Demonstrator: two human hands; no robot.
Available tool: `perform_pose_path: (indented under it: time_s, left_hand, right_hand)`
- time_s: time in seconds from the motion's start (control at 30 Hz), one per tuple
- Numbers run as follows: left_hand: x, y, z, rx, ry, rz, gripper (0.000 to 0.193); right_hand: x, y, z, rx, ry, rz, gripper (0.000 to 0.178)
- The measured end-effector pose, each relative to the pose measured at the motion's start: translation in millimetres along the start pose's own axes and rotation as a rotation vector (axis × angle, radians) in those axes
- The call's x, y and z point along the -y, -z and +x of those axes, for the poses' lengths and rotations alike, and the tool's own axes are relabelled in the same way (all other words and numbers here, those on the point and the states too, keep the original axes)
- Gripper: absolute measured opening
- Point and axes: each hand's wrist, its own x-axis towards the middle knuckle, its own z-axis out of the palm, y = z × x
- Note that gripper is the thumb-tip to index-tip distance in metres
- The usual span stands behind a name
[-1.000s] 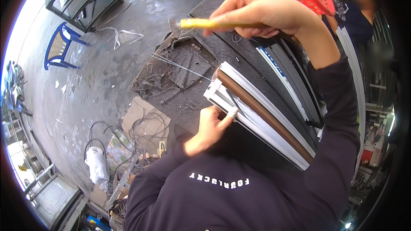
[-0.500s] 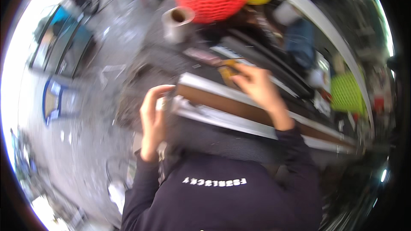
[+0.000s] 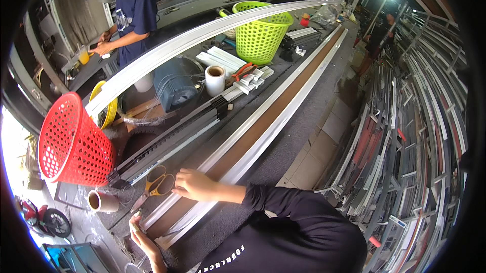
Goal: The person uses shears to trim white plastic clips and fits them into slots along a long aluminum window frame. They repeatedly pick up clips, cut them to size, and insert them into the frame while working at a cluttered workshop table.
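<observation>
A long white-edged profile with a brown strip down its middle (image 3: pixel 243 145) lies diagonally along the dark bench. At its near end is my left hand (image 3: pixel 145 241), fingers loosely extended beside the tip and seemingly gripping nothing. My right hand (image 3: pixel 198 186) rests over the profile a little farther up, its fingers bent inward and closed. Whatever they may pinch is hidden. Just left of those fingertips lie scissors with yellow handles (image 3: pixel 158 182), their blades pointing toward my left hand. Whether the fingertips touch the handles is not clear.
A red perforated basket (image 3: pixel 76 144) and a film roll (image 3: pixel 103 201) stand left. Beyond are dark profiles (image 3: pixel 172 141), another roll (image 3: pixel 215 80), orange-handled pliers (image 3: pixel 243 72) and a green basket (image 3: pixel 260 35). A co-worker (image 3: pixel 134 20) stands across the bench; racked profiles (image 3: pixel 400 136) line the right.
The view has swung along the bench, showing the whole profile and the racks. My right hand, at the scissors' handles before, is now over the profile beside them. My left hand stays by its end.
</observation>
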Motion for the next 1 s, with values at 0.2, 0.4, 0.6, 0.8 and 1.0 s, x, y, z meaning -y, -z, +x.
perform_pose_path:
  time_s: [0.2, 0.4, 0.6, 0.8, 1.0]
  left_hand:
    - [-10.5, -17.5, 3.3, -0.033, 0.023, 0.001, 0.033]
    - [-37.2, -19.9, -4.5, -0.021, 0.052, 0.092, 0.042]
    - [-44.5, -25.7, -3.1, 0.020, -0.124, 0.218, 0.043]
    - [-42.6, -24.9, -3.3, 0.049, -0.094, 0.207, 0.048]
    - [-48.9, -35.5, 3.2, 0.101, -0.090, 0.183, 0.054]
  right_hand:
    - [-3.0, -8.1, 3.8, 0.024, 0.043, -0.116, 0.020]
    - [0.2, -4.0, 4.5, -0.033, 0.007, -0.079, 0.033]
    - [5.1, 2.6, 4.8, 0.004, -0.056, -0.052, 0.037]
    - [5.3, 7.1, 6.9, 0.011, -0.105, -0.022, 0.040]
    - [-1.8, -1.9, 4.0, 0.019, -0.168, 0.006, 0.042]
